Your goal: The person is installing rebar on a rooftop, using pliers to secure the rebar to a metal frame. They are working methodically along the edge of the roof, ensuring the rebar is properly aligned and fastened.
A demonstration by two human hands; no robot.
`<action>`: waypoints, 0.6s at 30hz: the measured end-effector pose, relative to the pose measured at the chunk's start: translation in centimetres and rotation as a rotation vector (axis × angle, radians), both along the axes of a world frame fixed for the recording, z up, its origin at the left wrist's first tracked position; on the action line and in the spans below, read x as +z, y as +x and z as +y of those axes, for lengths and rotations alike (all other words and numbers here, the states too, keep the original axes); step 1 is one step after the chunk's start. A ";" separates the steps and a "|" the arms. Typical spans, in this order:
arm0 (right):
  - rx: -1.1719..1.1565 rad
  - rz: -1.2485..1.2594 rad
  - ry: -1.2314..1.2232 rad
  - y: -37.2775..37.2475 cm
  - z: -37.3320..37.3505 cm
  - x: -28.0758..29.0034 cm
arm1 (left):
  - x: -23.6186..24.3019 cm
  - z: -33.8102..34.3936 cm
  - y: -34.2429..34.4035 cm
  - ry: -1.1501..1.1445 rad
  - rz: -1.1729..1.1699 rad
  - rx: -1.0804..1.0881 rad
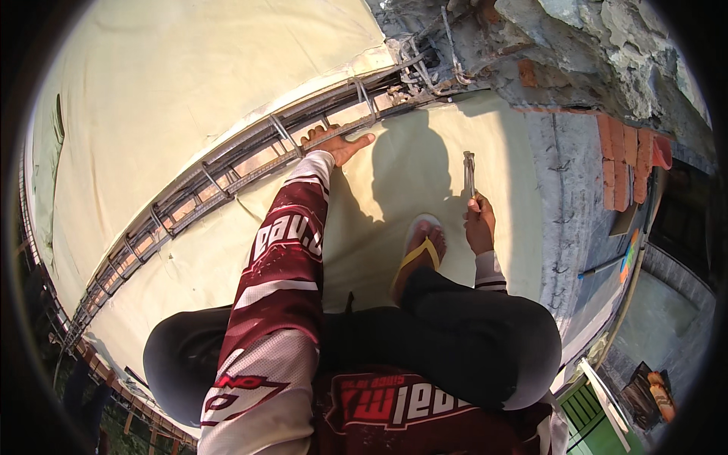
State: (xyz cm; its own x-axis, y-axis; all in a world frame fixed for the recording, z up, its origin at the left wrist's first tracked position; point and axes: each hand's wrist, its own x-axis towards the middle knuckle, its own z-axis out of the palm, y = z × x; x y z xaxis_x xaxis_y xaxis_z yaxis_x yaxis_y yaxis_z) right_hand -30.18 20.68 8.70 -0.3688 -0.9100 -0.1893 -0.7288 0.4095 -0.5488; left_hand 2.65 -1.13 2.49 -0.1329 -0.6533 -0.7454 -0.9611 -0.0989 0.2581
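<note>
My left hand [334, 144] leans on the near bar of a long steel rebar cage [231, 182]. Its fingers reach over the bar, spread apart, and the thumb stretches out to the right. My right hand [479, 225] is closed round the lower end of a slim metal tool, which looks like pincers [469, 173]. The narrow head of the tool points away from me, above the pale sheet [508, 189]. Under the cage, brickwork shows between the bars and stirrups.
Rough broken concrete [607, 53] and bent bar ends [418, 64] lie at the far right. Red bricks [626, 155] stack along the right edge, beyond which the level drops. My sandalled foot [425, 246] stands on the sheet. Another pale sheet [197, 68] covers the far side.
</note>
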 end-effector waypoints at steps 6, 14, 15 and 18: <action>-0.392 -0.886 0.146 0.1 -3.1 4.3 | -0.8 0.1 -0.2 -0.015 -0.005 0.002; -0.100 -0.478 0.201 -1.1 -8.1 3.0 | -0.3 0.4 -0.1 -0.059 0.039 -0.022; -0.073 -0.475 0.162 -1.5 -8.7 2.9 | -0.2 0.4 -0.1 -0.045 0.050 -0.035; -0.027 -0.620 0.232 -2.8 -10.1 3.1 | 0.1 0.5 -0.3 -0.036 0.038 -0.025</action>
